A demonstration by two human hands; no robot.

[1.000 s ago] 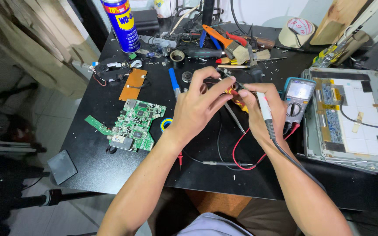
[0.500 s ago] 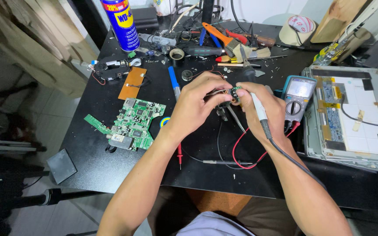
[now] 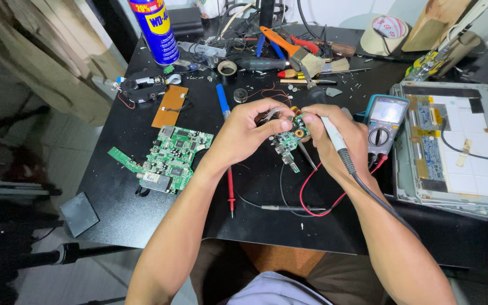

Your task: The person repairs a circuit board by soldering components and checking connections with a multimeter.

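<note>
Much of the small green circuit board (image 3: 290,137) is covered by fingers; only its lower half and one round part near the top show, so its full outline cannot be made out. It is held above the middle of the black bench (image 3: 114,197), between both hands. The tip of the grey soldering iron (image 3: 334,138) is hidden behind the right fingers, and whether it touches the board cannot be told. Its dark cord runs down along the right forearm and off the bottom edge.

The left hand (image 3: 244,133) comes in from lower left, wrist bent, thumb and fingers pinching the board's left and top edges. The right hand (image 3: 334,138) comes in from lower right, fingers pinching the board's right edge while the iron lies along the hand, gripped against it.

Just right of the right hand stands a teal multimeter (image 3: 384,121), its lower part hidden by that hand. Its red lead (image 3: 317,197) loops on the bench below the hands, and a red probe (image 3: 230,192) lies partly under the left forearm. A larger green circuit board (image 3: 170,158) lies well to the left. At the right, an opened grey panel (image 3: 453,144) is cut off by the frame edge. A blue and yellow spray can (image 3: 155,28) at the top is cut off too. The tools beyond the hands are a tangle, hard to tell apart.
</note>
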